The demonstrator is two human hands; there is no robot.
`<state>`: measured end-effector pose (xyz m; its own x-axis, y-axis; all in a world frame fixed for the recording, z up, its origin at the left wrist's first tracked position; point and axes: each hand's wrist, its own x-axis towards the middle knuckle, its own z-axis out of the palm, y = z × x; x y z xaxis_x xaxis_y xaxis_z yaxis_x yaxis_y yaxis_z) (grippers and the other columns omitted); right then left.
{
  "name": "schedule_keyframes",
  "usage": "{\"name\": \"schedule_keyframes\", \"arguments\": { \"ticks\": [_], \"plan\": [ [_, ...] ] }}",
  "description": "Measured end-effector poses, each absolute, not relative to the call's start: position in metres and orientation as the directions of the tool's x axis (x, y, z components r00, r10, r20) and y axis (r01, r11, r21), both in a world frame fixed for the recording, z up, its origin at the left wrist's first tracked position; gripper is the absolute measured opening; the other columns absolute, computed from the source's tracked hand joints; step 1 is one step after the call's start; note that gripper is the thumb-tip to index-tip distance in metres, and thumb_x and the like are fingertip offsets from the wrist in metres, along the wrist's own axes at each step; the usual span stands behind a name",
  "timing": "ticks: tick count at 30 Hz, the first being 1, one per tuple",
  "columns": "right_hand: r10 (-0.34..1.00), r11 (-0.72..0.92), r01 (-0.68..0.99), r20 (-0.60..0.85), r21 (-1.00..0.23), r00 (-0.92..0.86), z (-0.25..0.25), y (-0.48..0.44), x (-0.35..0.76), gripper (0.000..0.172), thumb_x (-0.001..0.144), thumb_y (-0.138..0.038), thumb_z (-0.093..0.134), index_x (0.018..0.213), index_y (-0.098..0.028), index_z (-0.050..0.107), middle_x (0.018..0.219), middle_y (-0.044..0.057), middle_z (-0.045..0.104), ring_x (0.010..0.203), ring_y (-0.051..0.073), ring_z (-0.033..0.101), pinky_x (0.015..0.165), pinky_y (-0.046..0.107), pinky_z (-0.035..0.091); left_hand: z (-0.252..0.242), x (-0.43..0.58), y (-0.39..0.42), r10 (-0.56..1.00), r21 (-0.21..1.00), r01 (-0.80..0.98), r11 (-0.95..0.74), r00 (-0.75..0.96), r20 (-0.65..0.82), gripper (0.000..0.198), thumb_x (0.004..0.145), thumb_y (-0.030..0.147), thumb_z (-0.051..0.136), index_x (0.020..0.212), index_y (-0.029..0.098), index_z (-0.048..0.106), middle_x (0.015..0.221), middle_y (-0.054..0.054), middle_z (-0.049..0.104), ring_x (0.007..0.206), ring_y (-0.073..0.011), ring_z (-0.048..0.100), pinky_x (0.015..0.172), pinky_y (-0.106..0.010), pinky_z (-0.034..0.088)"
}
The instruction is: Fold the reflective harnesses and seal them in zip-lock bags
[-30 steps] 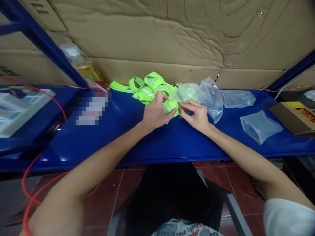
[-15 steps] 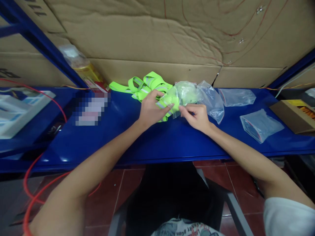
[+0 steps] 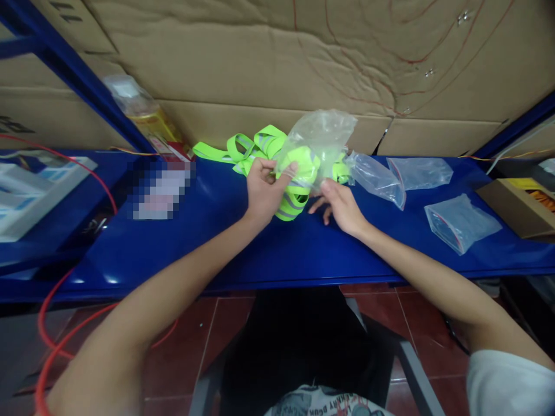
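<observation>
Fluorescent yellow-green reflective straps (image 3: 264, 141) with silvery stripes lie heaped against the cardboard at the back. My left hand (image 3: 266, 193) is closed on a clear plastic bag (image 3: 333, 127) and the bunched strap showing through it, thumb on top. At the bag's lower right edge, my right hand (image 3: 344, 208) pinches the plastic between thumb and forefinger, its other fingers loosely spread. The bag's upper part stands up puffed and away from the table. More strap hangs below the bag, between my hands. Whether all the bunched strap is inside the bag, I cannot tell.
Other clear bags (image 3: 420, 172) and a red-edged zip bag (image 3: 462, 222) lie rightward on the blue table (image 3: 243, 254). An open cardboard box (image 3: 515, 208) stands far right. A bottle (image 3: 147, 118) leans back left, near a white tray (image 3: 43, 196) and red hose (image 3: 43, 323).
The clear bag has risen and opened upward over the bunched strap. My right hand has shifted slightly, its lower fingers spreading. A loop of strap now hangs lower between my hands.
</observation>
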<state>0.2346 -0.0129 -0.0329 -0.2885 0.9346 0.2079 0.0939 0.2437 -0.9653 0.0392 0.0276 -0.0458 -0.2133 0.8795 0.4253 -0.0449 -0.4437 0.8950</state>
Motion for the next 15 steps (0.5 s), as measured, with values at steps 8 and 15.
{"name": "schedule_keyframes", "arguments": {
  "ticks": [8, 15],
  "plan": [
    [0.921, 0.293, 0.07, 0.261, -0.954, -0.289, -0.037, -0.012, 0.224, 0.078, 0.088, -0.077, 0.076, 0.147, -0.027, 0.065, 0.118, 0.007, 0.073, 0.083, 0.018, 0.07, 0.054, 0.027, 0.068, -0.062, 0.061, 0.016, 0.807, 0.824, 0.032, -0.565, -0.185, 0.561, 0.064, 0.086, 0.077, 0.077, 0.103, 0.027, 0.041, 0.096, 0.0, 0.068, 0.093, -0.0168, 0.074, 0.084, -0.034, 0.061],
    [0.882, 0.449, 0.199, 0.397, -0.871, -0.255, -0.046, -0.013, 0.232, 0.13, 0.069, -0.061, 0.099, 0.173, -0.034, 0.025, 0.146, 0.017, 0.068, 0.083, 0.024, 0.078, 0.062, 0.036, 0.069, -0.067, 0.06, 0.025, 0.811, 0.836, 0.051, -0.546, -0.217, 0.543, 0.066, 0.086, 0.08, 0.075, 0.1, 0.027, 0.039, 0.092, 0.001, 0.064, 0.086, -0.0165, 0.07, 0.079, -0.034, 0.059]
  ]
}}
